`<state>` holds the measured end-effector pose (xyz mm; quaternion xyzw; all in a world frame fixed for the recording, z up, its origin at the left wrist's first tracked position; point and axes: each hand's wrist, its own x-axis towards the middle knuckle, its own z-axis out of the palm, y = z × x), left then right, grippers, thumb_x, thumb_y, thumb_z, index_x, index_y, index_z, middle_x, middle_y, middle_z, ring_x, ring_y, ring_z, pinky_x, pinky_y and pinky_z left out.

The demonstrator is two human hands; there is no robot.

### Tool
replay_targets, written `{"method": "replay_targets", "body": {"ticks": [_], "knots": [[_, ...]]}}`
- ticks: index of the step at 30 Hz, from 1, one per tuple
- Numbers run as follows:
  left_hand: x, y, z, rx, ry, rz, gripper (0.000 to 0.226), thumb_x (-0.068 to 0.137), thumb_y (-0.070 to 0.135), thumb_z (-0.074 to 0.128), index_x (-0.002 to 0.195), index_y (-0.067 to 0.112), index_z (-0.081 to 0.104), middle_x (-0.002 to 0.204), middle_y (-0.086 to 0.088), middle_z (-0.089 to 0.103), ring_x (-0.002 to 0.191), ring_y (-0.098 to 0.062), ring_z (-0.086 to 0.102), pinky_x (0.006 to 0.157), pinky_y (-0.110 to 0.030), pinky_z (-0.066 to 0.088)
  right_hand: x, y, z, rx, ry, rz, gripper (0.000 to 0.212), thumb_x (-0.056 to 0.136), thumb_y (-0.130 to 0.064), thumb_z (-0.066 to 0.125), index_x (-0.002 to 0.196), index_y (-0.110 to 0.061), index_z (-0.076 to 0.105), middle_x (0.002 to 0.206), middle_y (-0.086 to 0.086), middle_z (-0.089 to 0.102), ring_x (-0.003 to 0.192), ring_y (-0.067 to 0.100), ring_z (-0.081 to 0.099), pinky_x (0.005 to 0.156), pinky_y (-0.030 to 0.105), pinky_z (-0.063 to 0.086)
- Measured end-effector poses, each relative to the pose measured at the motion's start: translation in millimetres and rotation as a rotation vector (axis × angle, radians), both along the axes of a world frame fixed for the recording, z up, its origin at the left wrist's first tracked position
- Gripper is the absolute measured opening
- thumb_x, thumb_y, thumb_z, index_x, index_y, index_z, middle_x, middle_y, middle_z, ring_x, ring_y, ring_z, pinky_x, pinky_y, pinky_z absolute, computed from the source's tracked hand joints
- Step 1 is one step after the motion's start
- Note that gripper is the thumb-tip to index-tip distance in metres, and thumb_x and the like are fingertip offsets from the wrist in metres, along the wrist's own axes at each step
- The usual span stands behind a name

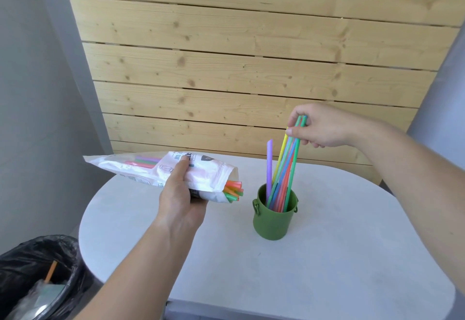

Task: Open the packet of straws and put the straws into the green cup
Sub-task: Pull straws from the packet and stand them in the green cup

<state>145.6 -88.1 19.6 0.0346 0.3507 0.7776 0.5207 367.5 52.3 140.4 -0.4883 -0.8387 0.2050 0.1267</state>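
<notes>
Left hand [178, 194]: closed around the middle of one white straw packet [161, 168], held above the table [327, 269], open mouth towards the cup.
Packet mouth: a cluster of orange and green straw ends [234, 190] sticks out; exact count cannot be told.
Right hand [319, 126]: fingers pinch the tops of a bundle of straws [286, 168], roughly six, yellow, green, blue and red.
Green cup [274, 215]: one, upright on the table; the bundle's lower ends are inside it.
Purple straw [269, 166]: one, standing alone in the cup.
Black-lined bin [37, 277]: one, lower left.
</notes>
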Motion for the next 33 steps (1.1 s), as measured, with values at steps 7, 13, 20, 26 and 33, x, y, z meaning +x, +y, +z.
{"method": "replay_targets", "body": {"ticks": [7,13,20,26,33], "knots": [[-2,-1,1,0.008,-0.001,-0.005,0.014,0.103,0.025,0.067,0.111,0.013,0.068,0.102,-0.005,0.078,0.099,-0.024,0.076,0.099,-0.045,0.059,7,-7,3,0.233,-0.021,-0.084,0.067,0.084,-0.060,0.066,0.142,-0.036,0.044,0.089,-0.003,0.061,0.082,0.020,0.062,0.070,0.034,0.044],[-2,-4,7,0.017,-0.021,0.012,0.011,0.103,0.024,0.067,0.107,0.014,0.068,0.099,-0.004,0.076,0.097,-0.023,0.075,0.097,-0.043,0.059,-2,-62,-4,0.527,0.248,-0.168,0.027,0.094,-0.048,0.055,0.100,-0.023,0.061,0.072,-0.006,0.060,0.069,0.013,0.057,0.059,0.032,0.041],[1,-6,10,0.009,0.012,-0.009,0.018,0.102,0.026,0.068,0.112,0.012,0.069,0.113,-0.008,0.074,0.105,-0.027,0.073,0.101,-0.044,0.058,-54,-125,-71,-0.082,0.504,0.100,0.021,0.085,-0.045,0.070,0.085,-0.024,0.067,0.065,0.002,0.066,0.051,0.009,0.050,0.058,0.034,0.045],[-3,-7,10,0.001,0.019,0.008,0.022,0.102,0.027,0.068,0.117,0.011,0.067,0.115,-0.009,0.073,0.104,-0.027,0.072,0.098,-0.042,0.059,-61,-123,-80,-0.187,0.631,0.094,0.008,0.088,-0.023,0.075,0.089,-0.016,0.070,0.064,-0.004,0.064,0.051,0.012,0.059,0.049,0.030,0.049],[-2,-3,8,-0.010,-0.017,0.035,0.035,0.099,0.025,0.071,0.130,0.007,0.068,0.133,-0.011,0.075,0.122,-0.029,0.073,0.108,-0.049,0.055,-55,-120,-80,-0.159,0.685,0.069,0.006,0.091,-0.007,0.068,0.086,-0.006,0.068,0.068,0.009,0.068,0.053,0.014,0.064,0.050,0.029,0.054]]}}
